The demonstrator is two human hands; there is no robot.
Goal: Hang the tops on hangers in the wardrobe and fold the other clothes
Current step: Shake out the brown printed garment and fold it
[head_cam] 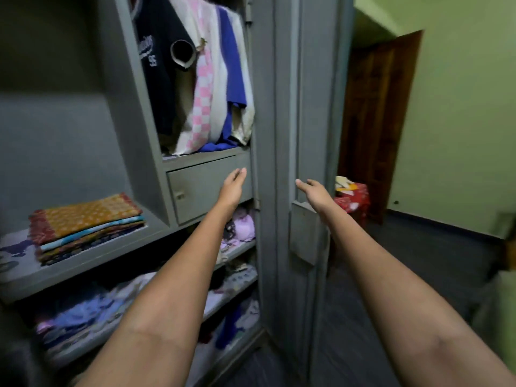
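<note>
Reaching forward with both arms, the person is standing at the open grey wardrobe point(134, 113), and neither hand is carrying anything. The left hand point(233, 184) is stretching out with straight, relaxed fingers in front of the small locker door point(201, 188) below the hanging space, while the right hand point(314, 191) is likewise lying open, fingers extended, close to the edge of the wardrobe door point(312, 107); whether it is actually touching the door is hard to tell. Up in the hanging compartment several tops are already hanging side by side: a navy printed top point(156, 65), a pink checked top point(205, 88) and a blue top point(233, 71), with pale garments between them whose hems are brushing the compartment floor. On the left shelf a stack of folded cloths point(86, 222) is sitting neatly, an orange patterned one on top. The lower shelves are looking less orderly, with loose purple and white clothes point(83, 311) lying bunched and blurred, so it is unclear whether they belong to the job. Judging from this, the work is looking well advanced, perhaps nearly finished: hanging and some folding are appearing done, and the person may be getting ready to close the wardrobe. Farther off, beside the brown room door point(374, 121), a red patterned bundle point(353, 198) is sitting with something pale on top, possibly more clothes waiting.
</note>
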